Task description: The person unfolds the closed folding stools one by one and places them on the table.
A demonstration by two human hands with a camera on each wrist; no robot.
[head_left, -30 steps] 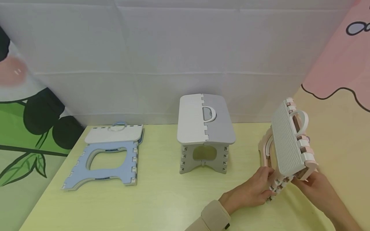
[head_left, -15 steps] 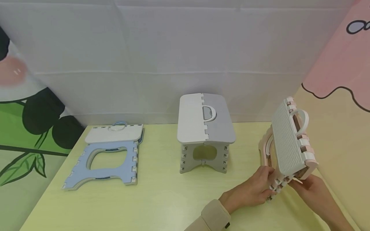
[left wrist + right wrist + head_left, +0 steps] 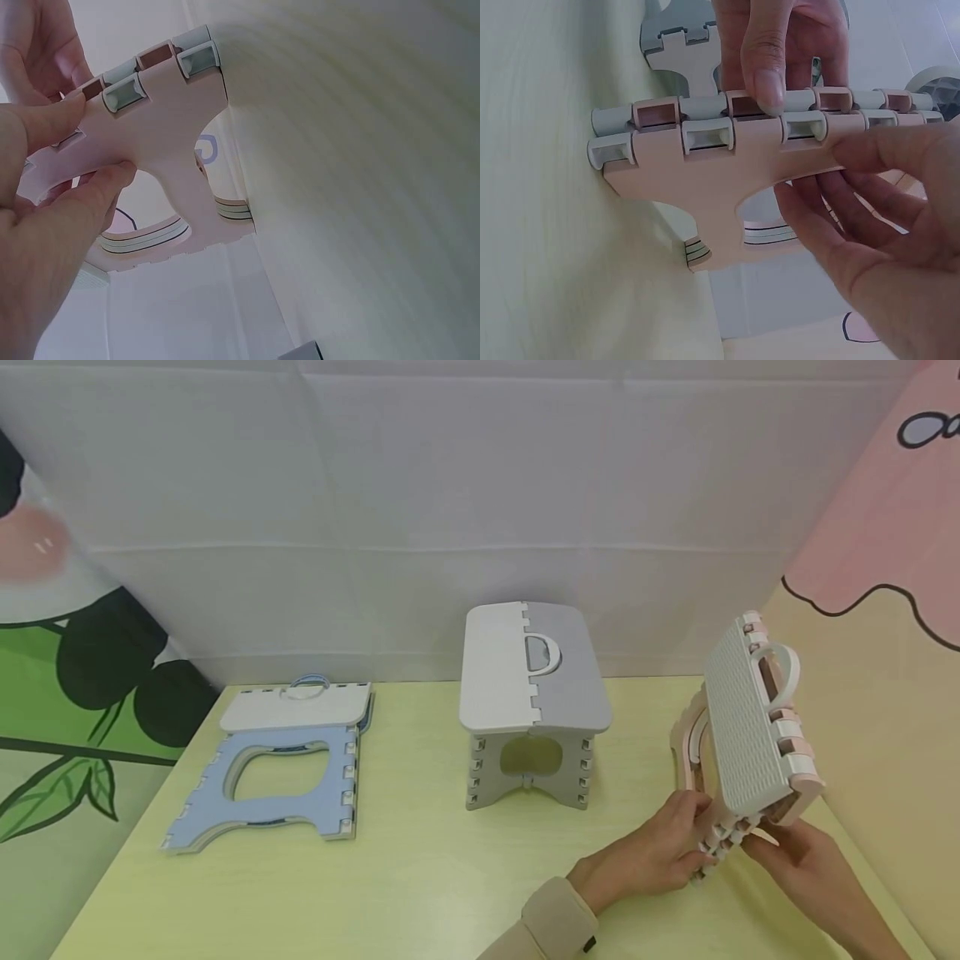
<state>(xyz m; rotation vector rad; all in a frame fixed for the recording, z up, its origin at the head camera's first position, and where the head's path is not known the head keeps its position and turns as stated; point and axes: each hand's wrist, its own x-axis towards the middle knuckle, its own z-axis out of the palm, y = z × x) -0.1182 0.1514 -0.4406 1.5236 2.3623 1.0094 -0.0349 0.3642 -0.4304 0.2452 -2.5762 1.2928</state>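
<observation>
A pink and white folding stool (image 3: 750, 735) stands partly folded at the table's right side in the head view, its white handle (image 3: 782, 675) at the top hinge. My left hand (image 3: 652, 852) grips the near leg panels at their hinged edge. On the other side my right hand (image 3: 810, 868) reaches under the seat. The right wrist view has that right hand (image 3: 885, 217) pinching a pink leg panel (image 3: 705, 172), thumb on its face and fingers through the cut-out. The left thumb lies over the hinges there. In the left wrist view the left hand (image 3: 52, 217) holds the panel beside its opening.
A grey and white folding stool (image 3: 528, 668) stands unfolded at the table's middle back. To the left, a blue and white folding stool (image 3: 277, 818) lies folded flat on the yellow table (image 3: 420, 877). A white cloth wall (image 3: 450, 510) rises behind.
My right hand has shifted slightly left and down, further in beneath the pink stool's seat. The left hand and all of the stools have stayed about where they were.
</observation>
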